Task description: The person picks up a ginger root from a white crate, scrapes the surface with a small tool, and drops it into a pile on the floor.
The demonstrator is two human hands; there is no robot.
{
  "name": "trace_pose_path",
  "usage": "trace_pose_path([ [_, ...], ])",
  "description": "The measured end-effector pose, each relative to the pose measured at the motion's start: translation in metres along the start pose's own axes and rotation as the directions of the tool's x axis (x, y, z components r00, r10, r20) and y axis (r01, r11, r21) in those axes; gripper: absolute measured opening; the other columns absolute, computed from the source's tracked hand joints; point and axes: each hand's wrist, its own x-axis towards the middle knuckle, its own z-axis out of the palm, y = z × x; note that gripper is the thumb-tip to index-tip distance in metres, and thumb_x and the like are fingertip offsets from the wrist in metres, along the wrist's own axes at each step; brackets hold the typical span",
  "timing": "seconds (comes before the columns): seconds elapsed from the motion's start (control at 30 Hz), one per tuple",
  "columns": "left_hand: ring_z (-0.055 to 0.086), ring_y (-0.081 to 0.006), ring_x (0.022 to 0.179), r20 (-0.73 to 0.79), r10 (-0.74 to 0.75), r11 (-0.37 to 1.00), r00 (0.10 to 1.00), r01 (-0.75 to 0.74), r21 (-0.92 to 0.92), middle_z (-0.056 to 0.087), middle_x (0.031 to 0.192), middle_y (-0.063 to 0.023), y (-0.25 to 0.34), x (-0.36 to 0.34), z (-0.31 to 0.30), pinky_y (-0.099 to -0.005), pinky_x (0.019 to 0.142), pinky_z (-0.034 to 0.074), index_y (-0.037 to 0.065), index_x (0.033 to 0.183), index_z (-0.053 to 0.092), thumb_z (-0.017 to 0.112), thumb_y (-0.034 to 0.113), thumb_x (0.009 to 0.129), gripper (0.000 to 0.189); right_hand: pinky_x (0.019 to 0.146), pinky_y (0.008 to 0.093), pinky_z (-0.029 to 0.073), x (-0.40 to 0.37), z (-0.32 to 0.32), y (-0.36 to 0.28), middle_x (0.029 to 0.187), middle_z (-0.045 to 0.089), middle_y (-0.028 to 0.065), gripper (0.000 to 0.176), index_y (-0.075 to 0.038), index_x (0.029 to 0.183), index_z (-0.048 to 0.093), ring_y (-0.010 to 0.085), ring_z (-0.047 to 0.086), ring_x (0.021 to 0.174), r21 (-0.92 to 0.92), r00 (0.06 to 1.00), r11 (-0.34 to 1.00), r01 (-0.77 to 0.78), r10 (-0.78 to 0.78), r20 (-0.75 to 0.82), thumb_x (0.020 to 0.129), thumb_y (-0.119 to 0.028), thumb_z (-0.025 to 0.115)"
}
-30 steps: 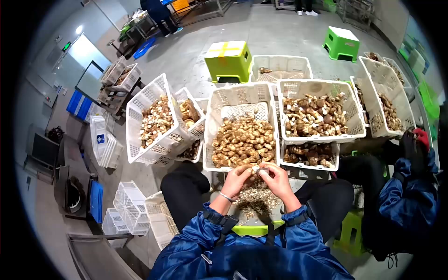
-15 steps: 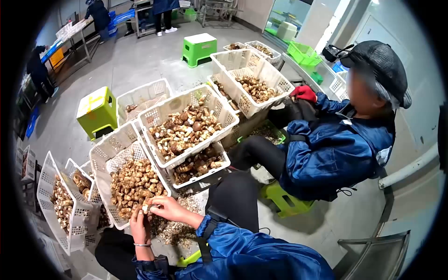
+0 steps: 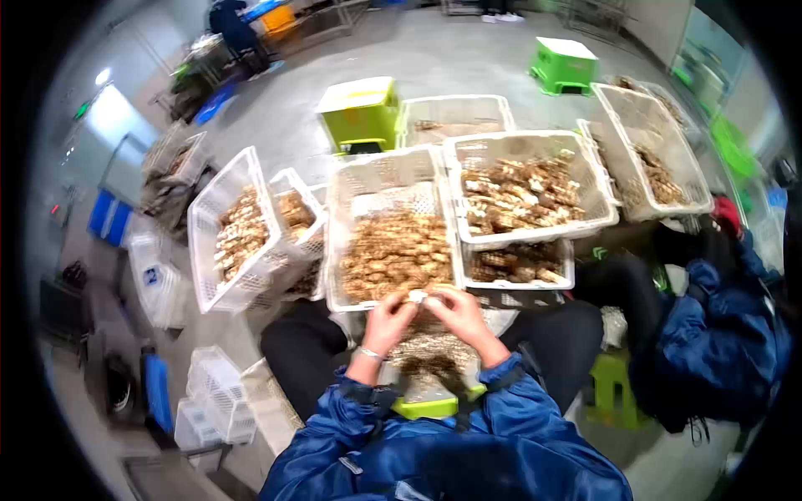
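Observation:
My left hand [image 3: 390,323] and my right hand [image 3: 459,314] meet in front of me, with fingers closed on a small mushroom [image 3: 417,296]. Its pale end shows between the fingertips; motion blur hides whether any small tool is there. Just beyond the hands stands a white perforated basket [image 3: 334,242] holding many brown mushrooms [image 3: 399,257]. Below my hands, between my knees, lies a heap of light-brown trimmings [image 3: 434,346].
To the right, a white basket of mushrooms [image 3: 535,230] sits on a lower basket [image 3: 568,280]. Another tilted basket [image 3: 200,250] stands at left. Green stools [image 3: 359,125] are behind. At right sits a co-worker in a blue jacket [image 3: 710,351]. Stacked white crates [image 3: 219,392] lie lower left.
The view has swung to the left, so baskets and co-worker appear further right. Both hands still hold the mushroom, now centred before me at the basket's near edge.

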Motion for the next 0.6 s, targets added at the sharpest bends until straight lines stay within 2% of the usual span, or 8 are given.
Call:
trace_pose_path([
  [0.03,0.067,-0.0138,0.089,-0.037,0.050,0.994,0.998,-0.053,-0.097,0.071,0.105,-0.0085,-0.011,0.001,0.003,-0.0268,0.079,0.053,-0.007,0.125,0.061,0.068,0.012,0.093,0.038,0.068,0.0268,0.048,0.000,0.000,-0.006,0.083,0.068,0.0026,0.030,0.001,0.107,0.070,0.0075,0.058,0.075,-0.048,1.000,0.999,0.018,-0.017,0.020,0.091,-0.024,0.070],
  [0.1,0.066,-0.0122,0.090,0.045,-0.048,0.947,0.998,0.059,-0.315,0.070,0.108,-0.0084,-0.020,0.001,0.001,-0.0266,0.078,0.054,-0.006,0.128,0.059,0.066,0.013,0.095,0.039,0.064,0.0261,0.045,0.002,-0.011,-0.022,0.080,0.065,0.0004,0.027,0.001,0.106,0.070,0.0064,0.055,0.073,-0.034,0.961,0.966,-0.255,0.258,0.099,0.092,-0.022,0.068],
  [0.17,0.066,-0.0127,0.091,0.105,-0.160,0.866,0.982,0.190,-0.463,0.068,0.111,-0.0091,-0.012,-0.001,-0.003,-0.0269,0.079,0.054,-0.007,0.130,0.057,0.066,0.012,0.095,0.041,0.063,0.0261,0.044,0.004,-0.012,-0.028,0.079,0.063,-0.0001,0.024,0.000,0.106,0.069,0.0062,0.054,0.073,0.032,0.961,0.964,-0.264,0.260,0.098,0.092,-0.020,0.068],
  [0.3,0.065,-0.0122,0.091,0.046,-0.046,0.926,0.998,0.060,-0.372,0.067,0.113,-0.0095,-0.001,-0.003,0.002,-0.0252,0.080,0.054,-0.008,0.130,0.056,0.066,0.013,0.096,0.041,0.066,0.0254,0.046,0.001,0.004,-0.024,0.082,0.064,-0.0026,0.019,-0.001,0.105,0.070,0.0063,0.055,0.077,-0.057,0.995,0.993,0.099,-0.098,0.017,0.094,-0.016,0.065],
  [0.37,0.065,-0.0113,0.089,0.089,-0.139,0.826,0.986,0.165,-0.539,0.068,0.111,-0.0090,-0.006,-0.002,0.004,-0.0251,0.079,0.054,-0.009,0.130,0.056,0.066,0.013,0.096,0.042,0.069,0.0258,0.047,0.002,-0.009,-0.023,0.084,0.065,-0.0007,0.020,-0.001,0.106,0.071,0.0067,0.056,0.079,0.073,0.963,0.963,-0.258,0.251,0.100,0.094,-0.016,0.065],
  [0.43,0.065,-0.0111,0.089,0.069,-0.109,0.859,0.992,0.129,-0.496,0.068,0.110,-0.0087,-0.005,-0.002,0.005,-0.0250,0.078,0.054,-0.009,0.130,0.056,0.065,0.014,0.096,0.042,0.068,0.0280,0.047,0.002,-0.008,-0.026,0.088,0.067,0.0015,0.021,0.000,0.104,0.071,0.0082,0.056,0.077,0.107,0.981,0.978,-0.181,0.172,0.093,0.094,-0.017,0.065],
  [0.5,0.065,-0.0116,0.089,0.068,-0.101,0.875,0.993,0.121,-0.468,0.068,0.111,-0.0088,-0.002,-0.001,0.004,-0.0252,0.078,0.054,-0.009,0.131,0.055,0.065,0.014,0.097,0.042,0.068,0.0280,0.047,0.001,-0.001,-0.023,0.091,0.067,0.0030,0.020,0.000,0.103,0.070,0.0092,0.058,0.079,-0.135,0.997,0.990,0.048,-0.039,0.071,0.093,-0.017,0.066],
  [0.6,0.065,-0.0130,0.091,0.126,-0.126,0.860,0.984,0.172,-0.480,0.066,0.113,-0.0096,0.001,-0.003,0.002,-0.0255,0.078,0.054,-0.009,0.133,0.053,0.065,0.015,0.097,0.044,0.071,0.0272,0.048,0.002,-0.005,-0.018,0.094,0.068,0.0043,0.020,0.000,0.104,0.070,0.0095,0.059,0.081,0.041,0.986,0.986,-0.164,0.162,0.048,0.093,-0.017,0.067],
])
